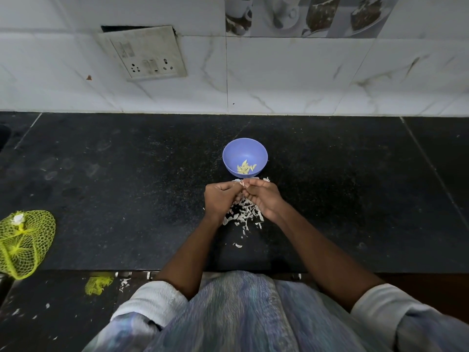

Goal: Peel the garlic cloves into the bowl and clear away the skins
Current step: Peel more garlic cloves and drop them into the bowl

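Note:
A blue bowl (245,153) stands on the black counter (127,199) and holds several peeled garlic cloves (245,167). Just in front of it my left hand (220,199) and my right hand (264,196) meet, fingers curled, pinching a garlic clove (241,184) between their fingertips. Most of the clove is hidden by the fingers. A heap of white garlic skins (243,215) lies on the counter under and between my hands, with a few stray flakes nearer the counter's front edge.
A yellow net bag (24,246) lies at the counter's left front edge. A scrap of yellow netting (98,284) and skin flakes are on the floor below. The tiled wall with a socket plate (147,53) stands behind.

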